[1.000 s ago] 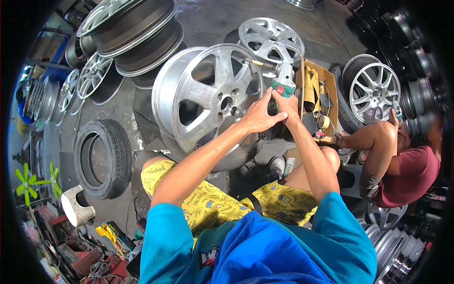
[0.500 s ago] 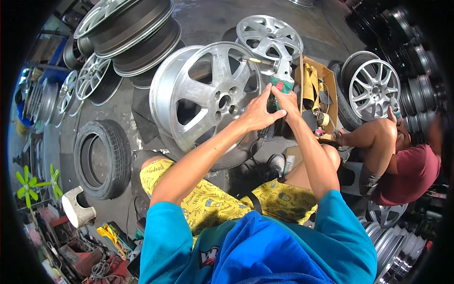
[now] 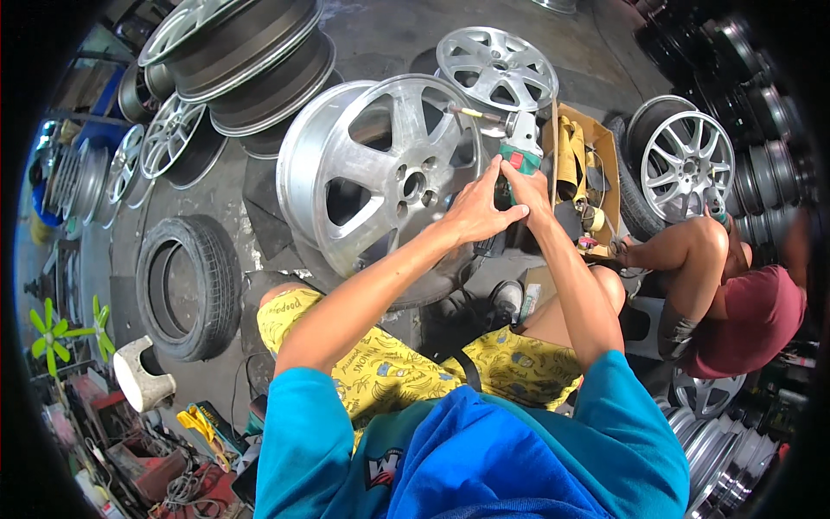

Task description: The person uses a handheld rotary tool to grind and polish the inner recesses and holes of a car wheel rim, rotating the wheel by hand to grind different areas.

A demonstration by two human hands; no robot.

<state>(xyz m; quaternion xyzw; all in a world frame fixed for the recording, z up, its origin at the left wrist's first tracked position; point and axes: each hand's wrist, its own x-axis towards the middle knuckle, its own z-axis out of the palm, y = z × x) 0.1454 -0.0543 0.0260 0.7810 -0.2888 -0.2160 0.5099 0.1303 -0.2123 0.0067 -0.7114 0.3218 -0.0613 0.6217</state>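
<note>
Head view: nearest, a blue cloth (image 3: 467,458) lies over the front of a teal shirt (image 3: 307,428), above yellow patterned shorts (image 3: 372,363), and two bare forearms reach out over the knees. A dark shoe (image 3: 508,298) stands on the floor (image 3: 203,394) between the legs. Left of the knees, a strip of that floor gives room beside a worn tire (image 3: 216,285) lying flat. Ahead, a large silver wheel (image 3: 372,166) sits tilted, its face toward the person and its lower edge over another dark tire. Its right edge is close to the hands, while a cardboard box (image 3: 610,177) with a yellow cloth (image 3: 566,160) along its left edge bounds the space on the other side. Between wheel and box, the left hand (image 3: 474,212) and the right hand (image 3: 529,195) both grip a green power tool (image 3: 521,157), fingers wrapped round its body. The tool's metal head extends beyond the fingertips, and a pale rod (image 3: 471,112) points left from it across the wheel's upper right edge; contact there cannot be told. Farther right, a co-worker (image 3: 752,320) sits by a many-spoked wheel (image 3: 689,164). Beyond, another silver rim (image 3: 499,65) lies past the box's far left corner, and stacked wheels (image 3: 251,69) rise at the far left.
</note>
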